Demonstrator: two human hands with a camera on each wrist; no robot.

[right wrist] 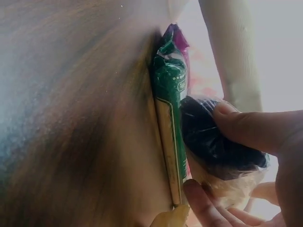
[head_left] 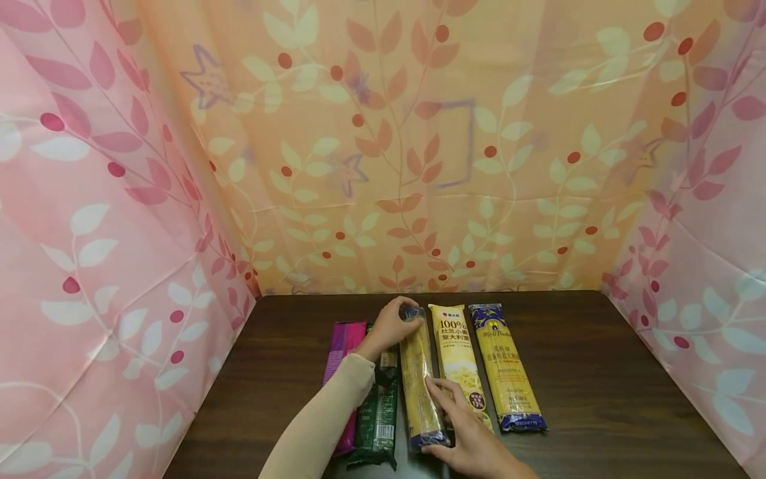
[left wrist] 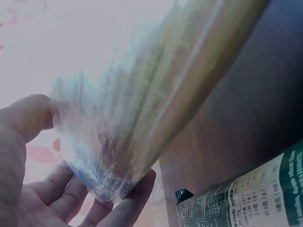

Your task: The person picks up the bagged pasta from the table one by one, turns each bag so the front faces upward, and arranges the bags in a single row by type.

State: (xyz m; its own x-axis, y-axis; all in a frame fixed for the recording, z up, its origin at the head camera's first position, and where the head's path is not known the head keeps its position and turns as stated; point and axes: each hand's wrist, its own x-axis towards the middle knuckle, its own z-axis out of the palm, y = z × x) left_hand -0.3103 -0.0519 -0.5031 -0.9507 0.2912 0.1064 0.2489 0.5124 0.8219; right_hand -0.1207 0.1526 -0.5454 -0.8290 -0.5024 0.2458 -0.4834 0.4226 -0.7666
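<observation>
Both hands hold a clear-wrapped spaghetti pack (head_left: 417, 379) with dark blue ends, in the middle of the row. My left hand (head_left: 389, 329) grips its far end; in the left wrist view its fingers (left wrist: 135, 198) curl under the crinkled wrapper. At the near end my right hand (head_left: 467, 432) holds the pack, with the thumb across the dark blue end (right wrist: 213, 142) in the right wrist view. Left of it lies a green pasta pack (head_left: 377, 419), partly hidden by the left forearm. A cream-and-yellow pasta pack (head_left: 457, 346) lies right of it, partly behind the right hand.
A pink and purple pack (head_left: 344, 346) lies at the left of the row, beside the green one. At the right end is a yellow and blue spaghetti pack (head_left: 509, 366). All rest on a dark wooden table (head_left: 610, 399), with patterned curtains (head_left: 383, 166) behind and at both sides.
</observation>
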